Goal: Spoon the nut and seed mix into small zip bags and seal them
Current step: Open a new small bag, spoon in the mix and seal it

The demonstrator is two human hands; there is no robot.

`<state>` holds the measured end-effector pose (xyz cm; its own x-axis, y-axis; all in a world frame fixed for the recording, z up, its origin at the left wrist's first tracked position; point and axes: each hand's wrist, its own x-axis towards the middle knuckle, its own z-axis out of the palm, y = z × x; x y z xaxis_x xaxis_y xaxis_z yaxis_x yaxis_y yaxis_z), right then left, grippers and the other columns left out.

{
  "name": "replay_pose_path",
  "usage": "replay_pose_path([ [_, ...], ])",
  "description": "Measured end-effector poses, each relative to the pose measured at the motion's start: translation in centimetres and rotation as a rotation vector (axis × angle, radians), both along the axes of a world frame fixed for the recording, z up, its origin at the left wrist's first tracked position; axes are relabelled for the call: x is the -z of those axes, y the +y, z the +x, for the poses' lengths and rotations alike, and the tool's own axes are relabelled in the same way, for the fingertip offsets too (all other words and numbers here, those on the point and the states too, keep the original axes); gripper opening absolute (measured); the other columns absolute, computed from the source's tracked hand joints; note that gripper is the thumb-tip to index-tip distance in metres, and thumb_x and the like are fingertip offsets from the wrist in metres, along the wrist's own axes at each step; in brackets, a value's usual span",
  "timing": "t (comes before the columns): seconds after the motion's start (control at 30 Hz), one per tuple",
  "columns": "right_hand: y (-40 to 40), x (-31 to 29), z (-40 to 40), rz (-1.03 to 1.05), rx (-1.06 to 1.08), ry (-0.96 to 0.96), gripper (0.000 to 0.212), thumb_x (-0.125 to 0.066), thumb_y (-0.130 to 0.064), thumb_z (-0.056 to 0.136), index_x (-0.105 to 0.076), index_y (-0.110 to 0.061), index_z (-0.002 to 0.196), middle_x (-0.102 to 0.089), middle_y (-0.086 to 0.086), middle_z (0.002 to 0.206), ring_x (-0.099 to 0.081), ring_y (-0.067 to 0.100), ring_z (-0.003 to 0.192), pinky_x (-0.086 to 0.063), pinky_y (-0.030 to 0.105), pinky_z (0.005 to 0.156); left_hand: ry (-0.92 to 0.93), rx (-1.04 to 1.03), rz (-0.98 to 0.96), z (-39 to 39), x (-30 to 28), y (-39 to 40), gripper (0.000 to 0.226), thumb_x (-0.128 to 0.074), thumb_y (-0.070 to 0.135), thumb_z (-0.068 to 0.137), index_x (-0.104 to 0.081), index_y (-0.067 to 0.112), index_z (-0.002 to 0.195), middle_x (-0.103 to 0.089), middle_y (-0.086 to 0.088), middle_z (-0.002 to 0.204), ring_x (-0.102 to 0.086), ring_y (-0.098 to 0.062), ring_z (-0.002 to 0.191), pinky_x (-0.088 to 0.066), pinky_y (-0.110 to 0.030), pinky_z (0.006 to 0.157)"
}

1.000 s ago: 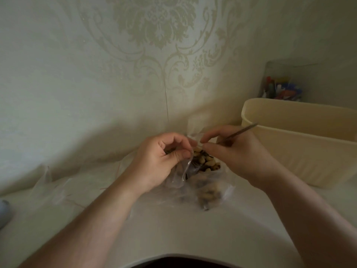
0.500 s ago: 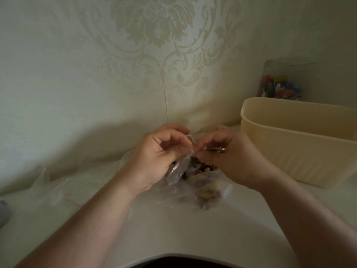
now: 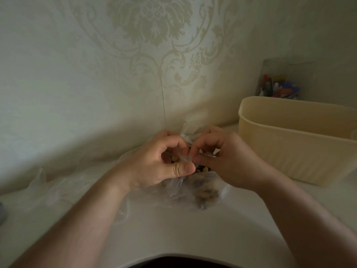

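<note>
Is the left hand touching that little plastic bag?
Touching. The head view shows the left hand pinching the small zip bag at its top edge.

no readable text, label, brand or number shows anywhere here.

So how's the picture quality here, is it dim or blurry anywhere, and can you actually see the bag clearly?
Head view: dim, flat light with a greenish cast and no glare. The left hand and right hand throw a soft shadow on the wall. The zip bag they pinch is clear plastic, so its edges are hard to trace. The nut mix below looks soft. Wide-angle bend curves the cream tub.
</note>
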<state>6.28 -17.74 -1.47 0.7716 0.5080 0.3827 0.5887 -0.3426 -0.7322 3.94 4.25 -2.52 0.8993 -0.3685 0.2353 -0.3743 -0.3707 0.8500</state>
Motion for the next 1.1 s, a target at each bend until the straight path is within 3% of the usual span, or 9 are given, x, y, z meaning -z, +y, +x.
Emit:
replay_pose_path([
  [0.17,0.1,0.2,0.0,-0.029,0.017,-0.018,0.028,-0.084,-0.014,0.085,-0.072,-0.038,0.079,-0.056,-0.013,0.086,-0.054,0.007,0.071,-0.045,0.014,0.065,-0.015,-0.021,-0.077,0.1,-0.2,0.7,0.059,-0.087,0.065,0.069,-0.046,0.023,0.071,-0.042,0.007,0.077,-0.041,-0.015,0.069,-0.036,-0.031,0.062],
  [0.27,0.3,0.3,0.1,-0.032,0.051,-0.056,0.029,-0.084,-0.016,0.085,-0.071,-0.041,0.081,-0.054,-0.014,0.084,-0.053,0.006,0.072,-0.044,0.013,0.066,0.015,-0.004,-0.145,0.0,-0.4,0.7,0.04,-0.086,0.04,0.077,-0.047,0.028,0.075,-0.05,0.006,0.073,-0.048,-0.01,0.066,-0.04,-0.022,0.058],
  [0.47,0.0,0.2,0.2,0.006,0.081,-0.033,0.036,-0.084,-0.017,0.085,-0.072,-0.05,0.084,-0.06,-0.012,0.091,-0.06,0.013,0.079,-0.05,0.018,0.071,0.037,-0.075,-0.212,0.0,-0.2,0.1,0.036,-0.086,0.018,0.078,-0.052,0.013,0.089,-0.072,0.006,0.082,-0.065,-0.006,0.073,-0.05,-0.017,0.063],
  [0.53,-0.1,0.3,0.5,0.055,0.121,-0.009,0.033,-0.084,-0.02,0.086,-0.073,-0.05,0.09,-0.066,-0.003,0.093,-0.063,0.017,0.079,-0.056,0.029,0.074,0.038,-0.12,-0.248,0.2,-0.1,0.3,0.045,-0.093,0.02,0.077,-0.057,0.018,0.105,-0.076,0.0,0.092,-0.071,-0.012,0.084,-0.055,-0.022,0.071],
  [0.6,-0.3,0.3,0.7,0.13,0.186,0.053,0.016,-0.081,-0.026,0.089,-0.076,-0.042,0.091,-0.068,0.007,0.079,-0.061,0.021,0.065,-0.054,0.036,0.064,0.046,-0.181,-0.289,0.5,0.1,0.7,0.065,-0.096,0.027,0.069,-0.056,0.028,0.121,-0.078,-0.005,0.104,-0.074,-0.018,0.097,-0.059,-0.029,0.083],
  [0.67,-0.4,0.2,0.7,0.168,0.246,0.139,0.007,-0.072,-0.034,0.096,-0.076,-0.03,0.094,-0.062,0.001,0.06,-0.057,0.012,0.052,-0.05,0.027,0.056,0.06,-0.233,-0.326,0.7,0.2,0.9,0.076,-0.098,0.024,0.064,-0.057,0.027,0.128,-0.078,-0.008,0.111,-0.075,-0.02,0.104,-0.058,-0.029,0.088],
  [0.83,-0.1,0.1,0.6,0.31,0.331,0.307,0.028,-0.057,-0.041,0.104,-0.068,-0.017,0.097,-0.065,0.0,0.064,-0.066,0.017,0.057,-0.052,0.029,0.055,0.199,-0.15,-0.412,0.2,0.8,-0.2,0.059,-0.088,0.011,0.063,-0.068,0.014,0.118,-0.08,-0.002,0.103,-0.075,-0.014,0.1,-0.058,-0.023,0.086],
  [1.0,-0.4,-0.5,0.4,0.133,0.555,0.126,0.041,-0.045,-0.048,0.106,-0.064,-0.017,0.087,-0.069,-0.002,0.064,-0.064,0.009,0.053,-0.046,0.032,0.056,0.202,-0.114,-0.413,0.1,1.4,-1.0,0.061,-0.087,0.011,0.062,-0.069,0.015,0.12,-0.08,-0.003,0.106,-0.075,-0.014,0.101,-0.056,-0.021,0.087],
  [1.1,-0.8,-1.0,0.2,0.118,0.581,0.12,0.033,-0.045,-0.04,0.104,-0.064,-0.02,0.086,-0.071,-0.001,0.069,-0.067,0.011,0.057,-0.052,0.036,0.059,0.141,-0.178,-0.438,0.3,1.1,-0.2,0.064,-0.086,0.01,0.063,-0.067,0.016,0.123,-0.08,-0.002,0.105,-0.075,-0.013,0.101,-0.057,-0.021,0.088],
])
